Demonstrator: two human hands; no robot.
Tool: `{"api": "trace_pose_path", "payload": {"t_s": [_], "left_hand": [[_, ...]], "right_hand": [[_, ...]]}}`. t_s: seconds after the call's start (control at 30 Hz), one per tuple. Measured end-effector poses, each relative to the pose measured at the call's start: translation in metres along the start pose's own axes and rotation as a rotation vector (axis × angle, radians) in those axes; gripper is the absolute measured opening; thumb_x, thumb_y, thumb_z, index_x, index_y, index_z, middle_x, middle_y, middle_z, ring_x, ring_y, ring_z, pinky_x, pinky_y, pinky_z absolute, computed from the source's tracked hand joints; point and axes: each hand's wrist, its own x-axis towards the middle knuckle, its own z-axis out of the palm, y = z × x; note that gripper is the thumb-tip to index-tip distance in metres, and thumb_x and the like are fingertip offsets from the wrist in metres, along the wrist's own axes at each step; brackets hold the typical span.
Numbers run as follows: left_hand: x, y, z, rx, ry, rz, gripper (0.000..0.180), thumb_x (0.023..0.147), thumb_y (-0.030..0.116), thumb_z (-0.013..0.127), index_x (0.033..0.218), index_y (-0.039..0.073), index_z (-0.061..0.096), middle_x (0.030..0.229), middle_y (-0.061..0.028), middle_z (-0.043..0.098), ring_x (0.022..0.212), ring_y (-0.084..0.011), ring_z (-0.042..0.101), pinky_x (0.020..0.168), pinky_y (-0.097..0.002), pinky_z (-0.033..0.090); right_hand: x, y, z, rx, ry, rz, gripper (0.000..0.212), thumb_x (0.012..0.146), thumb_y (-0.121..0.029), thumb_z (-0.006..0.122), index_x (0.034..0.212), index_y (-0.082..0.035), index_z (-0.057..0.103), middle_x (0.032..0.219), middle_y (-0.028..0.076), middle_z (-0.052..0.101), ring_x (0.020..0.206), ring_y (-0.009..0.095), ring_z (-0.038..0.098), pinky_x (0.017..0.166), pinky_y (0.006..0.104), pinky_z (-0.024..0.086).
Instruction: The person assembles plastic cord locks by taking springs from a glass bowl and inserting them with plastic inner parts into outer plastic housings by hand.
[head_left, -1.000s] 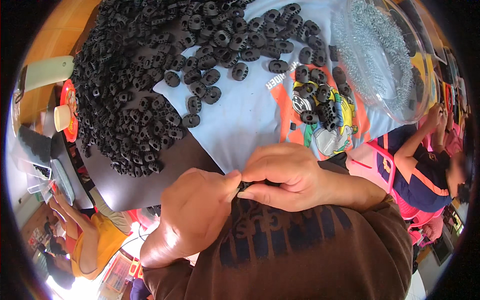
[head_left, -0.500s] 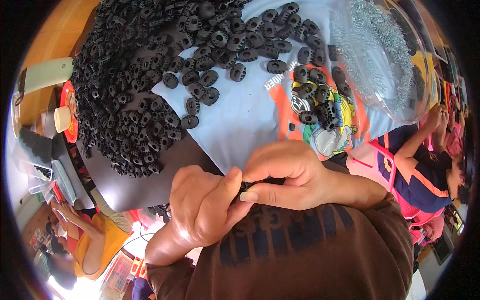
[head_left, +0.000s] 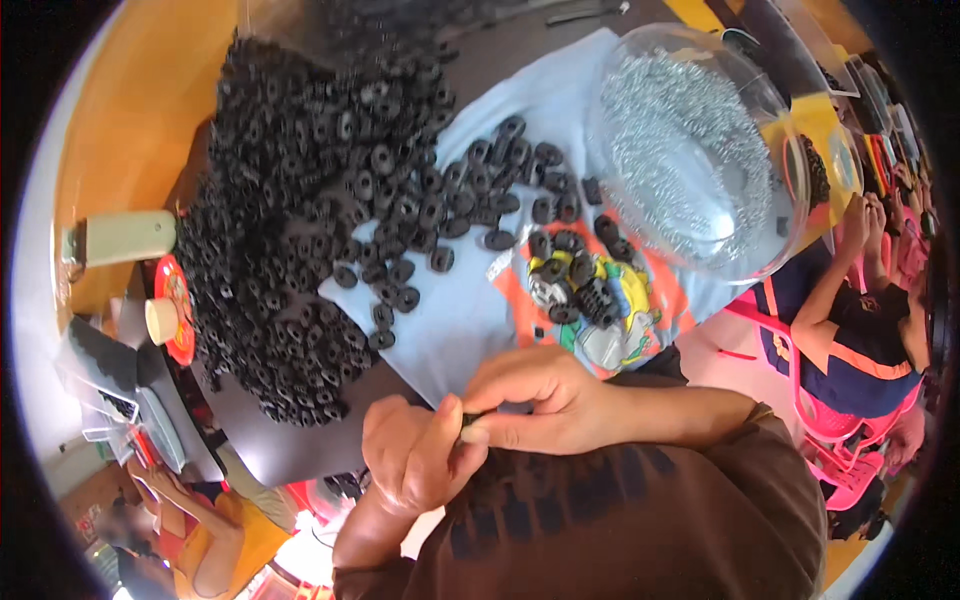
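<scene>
My left hand (head_left: pixel 413 455) and my right hand (head_left: pixel 545 398) meet in front of my chest, at the near edge of a light blue cloth. Thumbs and fingertips of both pinch a small black part (head_left: pixel 469 420), mostly hidden by the fingers. Beyond them, several black ribbed oval parts with a hole in the middle (head_left: pixel 440 259) lie loose on the cloth (head_left: pixel 440 330). A smaller group (head_left: pixel 597 300) sits on the cloth's printed picture, nearer my right hand.
A large heap of black parts (head_left: pixel 270 220) covers the dark table's left side. Far right stands a clear round tub (head_left: pixel 790 215) of small silvery metal pieces. A red plate (head_left: pixel 176 305) is left of the heap. Other people sit at left (head_left: pixel 215 540) and right (head_left: pixel 840 330).
My view has shifted, so the hands and table things appear lower and smaller, and more of the table's far side shows. Both hands keep their pinch on the small black part.
</scene>
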Motion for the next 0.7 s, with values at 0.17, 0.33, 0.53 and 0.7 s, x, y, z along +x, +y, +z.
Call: {"api": "trace_pose_path", "payload": {"t_s": [0.17,0.33,0.53,0.7], "left_hand": [[0.007,0.007,-0.002,0.121,0.001,0.002,0.036,0.080,0.020,0.068,0.105,-0.002,0.055,0.064,-0.0020,0.052,0.052,-0.0179,0.048,0.057,-0.0350,0.041],[0.008,0.009,-0.002,0.114,-0.049,-0.015,0.035,0.079,0.020,0.069,0.104,0.000,0.056,0.063,-0.0010,0.050,0.051,-0.0174,0.047,0.057,-0.0343,0.042],[0.034,0.013,-0.013,0.151,-0.149,0.013,0.035,0.074,0.018,0.073,0.101,0.003,0.057,0.063,-0.0013,0.050,0.052,-0.0173,0.046,0.058,-0.0334,0.041],[0.093,-0.001,-0.043,0.332,-0.136,-0.147,0.032,0.063,0.008,0.075,0.091,0.002,0.061,0.072,-0.0099,0.054,0.060,-0.0283,0.050,0.061,-0.0361,0.040]], "right_hand": [[0.001,-0.002,0.000,0.040,-0.009,0.012,0.014,0.082,-0.004,0.067,0.094,0.002,0.063,0.089,0.011,0.066,0.079,0.020,0.064,0.067,0.0286,0.048],[0.002,-0.003,-0.001,0.153,0.023,0.072,0.011,0.085,-0.010,0.062,0.091,0.000,0.063,0.080,0.008,0.060,0.072,0.015,0.059,0.062,0.0283,0.045],[0.003,-0.002,-0.003,0.213,0.038,-0.039,0.014,0.088,-0.011,0.060,0.095,0.000,0.063,0.080,0.008,0.060,0.070,0.014,0.058,0.061,0.0270,0.045],[0.003,-0.010,-0.007,0.242,0.017,0.125,0.015,0.090,-0.010,0.057,0.099,0.000,0.062,0.086,0.008,0.061,0.081,0.017,0.060,0.071,0.0294,0.046]]}}
